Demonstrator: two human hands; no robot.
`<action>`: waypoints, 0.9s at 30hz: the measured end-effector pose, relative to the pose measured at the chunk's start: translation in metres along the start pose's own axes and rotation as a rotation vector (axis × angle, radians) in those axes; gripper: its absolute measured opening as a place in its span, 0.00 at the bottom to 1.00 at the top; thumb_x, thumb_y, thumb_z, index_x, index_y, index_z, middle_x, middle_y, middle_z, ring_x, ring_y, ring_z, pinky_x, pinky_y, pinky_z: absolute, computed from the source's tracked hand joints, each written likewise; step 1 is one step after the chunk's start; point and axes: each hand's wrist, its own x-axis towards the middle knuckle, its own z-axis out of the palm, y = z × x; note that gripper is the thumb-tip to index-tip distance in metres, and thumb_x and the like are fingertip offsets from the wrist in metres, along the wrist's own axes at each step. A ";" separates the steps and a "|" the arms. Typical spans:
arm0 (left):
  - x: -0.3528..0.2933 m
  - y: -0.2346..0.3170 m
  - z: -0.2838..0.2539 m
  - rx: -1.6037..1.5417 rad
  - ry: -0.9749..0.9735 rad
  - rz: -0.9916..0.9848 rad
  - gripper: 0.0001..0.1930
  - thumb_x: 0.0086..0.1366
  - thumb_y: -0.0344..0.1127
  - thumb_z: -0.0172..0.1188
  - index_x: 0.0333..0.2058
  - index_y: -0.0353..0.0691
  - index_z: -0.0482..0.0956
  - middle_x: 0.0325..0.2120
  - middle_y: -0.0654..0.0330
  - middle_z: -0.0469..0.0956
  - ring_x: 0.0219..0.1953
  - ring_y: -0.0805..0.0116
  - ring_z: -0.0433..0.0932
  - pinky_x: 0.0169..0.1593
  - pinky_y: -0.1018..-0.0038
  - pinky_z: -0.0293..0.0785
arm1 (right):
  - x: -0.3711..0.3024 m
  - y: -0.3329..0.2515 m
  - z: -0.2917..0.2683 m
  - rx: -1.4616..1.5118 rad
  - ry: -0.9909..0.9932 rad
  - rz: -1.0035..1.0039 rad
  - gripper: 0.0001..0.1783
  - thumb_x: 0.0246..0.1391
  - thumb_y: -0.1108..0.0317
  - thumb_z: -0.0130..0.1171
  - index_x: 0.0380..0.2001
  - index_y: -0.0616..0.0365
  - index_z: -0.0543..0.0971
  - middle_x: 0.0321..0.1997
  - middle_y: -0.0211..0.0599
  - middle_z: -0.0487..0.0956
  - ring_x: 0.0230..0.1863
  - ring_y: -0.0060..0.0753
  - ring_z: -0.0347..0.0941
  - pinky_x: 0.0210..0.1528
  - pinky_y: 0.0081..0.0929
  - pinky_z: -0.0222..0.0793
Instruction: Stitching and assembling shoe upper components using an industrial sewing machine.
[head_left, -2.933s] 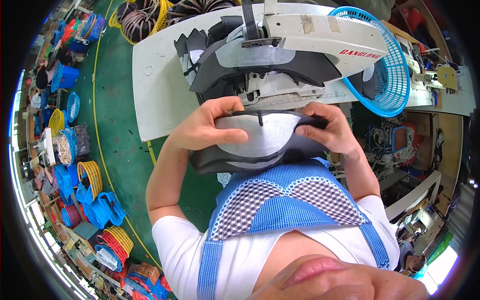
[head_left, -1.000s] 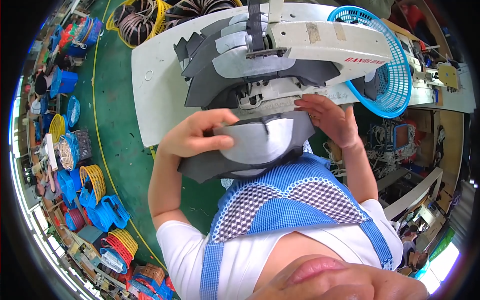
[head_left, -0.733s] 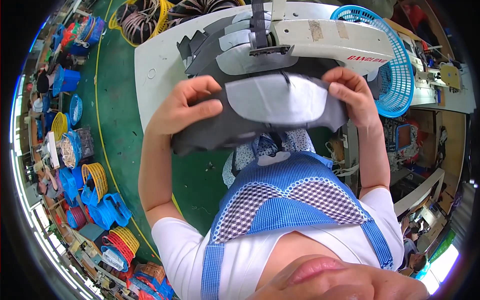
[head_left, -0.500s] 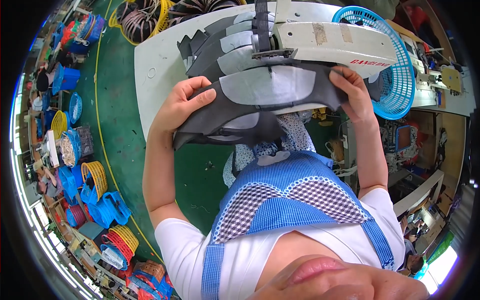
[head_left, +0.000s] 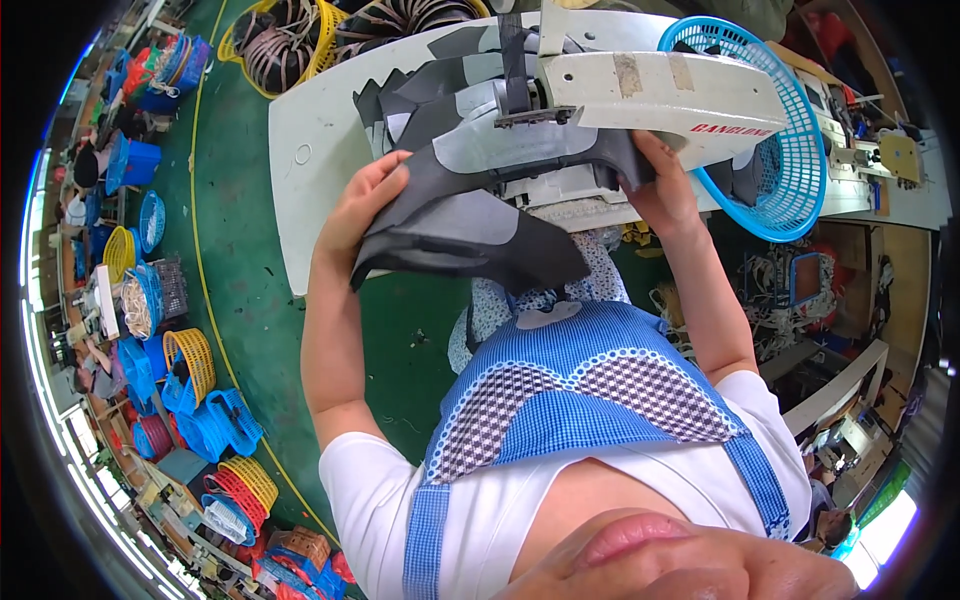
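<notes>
A dark fabric piece (head_left: 510,150) with a light grey patch stretches between my hands, below the head of an off-white sewing machine (head_left: 640,95). My left hand (head_left: 368,205) is closed on its left end, thumb on top. My right hand (head_left: 664,185) grips the right end, which bends downward beside the machine's arm; some fingers there are hidden behind the fabric. From the left end a second dark flap (head_left: 480,235) with a grey patch hangs toward my apron. Whether it is joined to the upper part, I cannot tell.
More dark and grey pieces (head_left: 405,95) lie overlapping on the white table (head_left: 310,190) behind the held one. A blue basket (head_left: 800,180) with dark pieces stands right of the machine. Yellow baskets (head_left: 325,60) of bundled dark pieces sit at the far left.
My right hand has moved left and slightly down, and the right end of the fabric is now bent. The fabric's middle has shifted left, with the lower flap showing more.
</notes>
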 end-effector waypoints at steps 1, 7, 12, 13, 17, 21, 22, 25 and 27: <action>-0.011 -0.002 0.001 -0.009 0.005 0.109 0.18 0.56 0.37 0.63 0.42 0.34 0.72 0.30 0.65 0.76 0.32 0.79 0.75 0.38 0.83 0.71 | -0.006 -0.002 0.001 -0.024 0.079 -0.012 0.16 0.58 0.62 0.52 0.45 0.60 0.75 0.42 0.34 0.78 0.43 0.27 0.74 0.50 0.27 0.68; -0.042 0.000 0.020 0.198 -0.334 -0.045 0.28 0.46 0.31 0.69 0.47 0.30 0.70 0.35 0.61 0.77 0.36 0.75 0.76 0.42 0.79 0.71 | -0.062 0.013 0.029 -0.692 -0.550 0.075 0.33 0.45 0.49 0.64 0.47 0.64 0.71 0.47 0.41 0.74 0.52 0.30 0.68 0.53 0.28 0.62; -0.045 0.032 0.046 0.561 -0.299 -0.005 0.14 0.52 0.30 0.66 0.36 0.36 0.71 0.27 0.69 0.72 0.30 0.83 0.70 0.34 0.85 0.67 | -0.071 -0.041 0.047 -0.817 -0.386 -0.102 0.07 0.42 0.74 0.66 0.23 0.62 0.77 0.19 0.24 0.73 0.22 0.13 0.65 0.24 0.14 0.59; -0.045 0.037 0.048 0.575 -0.308 -0.042 0.14 0.52 0.30 0.66 0.36 0.36 0.71 0.27 0.69 0.72 0.30 0.83 0.70 0.34 0.85 0.67 | -0.069 -0.052 0.047 -0.791 -0.355 -0.178 0.08 0.41 0.73 0.66 0.25 0.62 0.77 0.20 0.24 0.74 0.21 0.13 0.67 0.23 0.13 0.61; -0.025 0.047 0.032 0.453 -0.178 0.080 0.10 0.58 0.33 0.60 0.36 0.37 0.72 0.28 0.70 0.73 0.29 0.84 0.70 0.35 0.85 0.67 | -0.043 -0.052 0.041 -0.880 -0.040 -0.180 0.12 0.43 0.68 0.65 0.30 0.64 0.77 0.24 0.28 0.75 0.26 0.15 0.68 0.30 0.13 0.62; -0.004 0.018 0.009 0.218 -0.052 -0.045 0.09 0.60 0.33 0.58 0.37 0.37 0.73 0.30 0.68 0.75 0.29 0.85 0.71 0.34 0.86 0.69 | -0.018 -0.022 0.025 -0.332 0.043 -0.026 0.15 0.48 0.67 0.63 0.39 0.62 0.77 0.35 0.34 0.79 0.35 0.22 0.75 0.40 0.18 0.71; -0.002 0.010 0.006 0.158 -0.052 -0.031 0.09 0.61 0.33 0.58 0.38 0.37 0.73 0.30 0.67 0.76 0.29 0.84 0.72 0.34 0.86 0.69 | -0.015 -0.017 0.020 -0.279 0.045 -0.035 0.16 0.50 0.69 0.61 0.43 0.61 0.76 0.38 0.34 0.79 0.39 0.24 0.75 0.43 0.22 0.72; 0.003 -0.004 0.002 0.072 -0.031 -0.026 0.09 0.61 0.33 0.57 0.39 0.37 0.73 0.32 0.64 0.77 0.30 0.82 0.75 0.34 0.85 0.71 | -0.002 -0.007 0.009 -0.157 0.045 0.043 0.13 0.51 0.69 0.59 0.42 0.54 0.76 0.36 0.26 0.77 0.36 0.17 0.72 0.30 0.12 0.64; 0.004 -0.007 0.003 0.010 0.008 0.020 0.10 0.61 0.34 0.57 0.40 0.36 0.72 0.33 0.64 0.78 0.30 0.81 0.76 0.34 0.85 0.72 | 0.009 -0.002 0.004 -0.213 0.151 0.068 0.12 0.52 0.68 0.58 0.41 0.51 0.75 0.36 0.22 0.77 0.36 0.16 0.71 0.30 0.12 0.64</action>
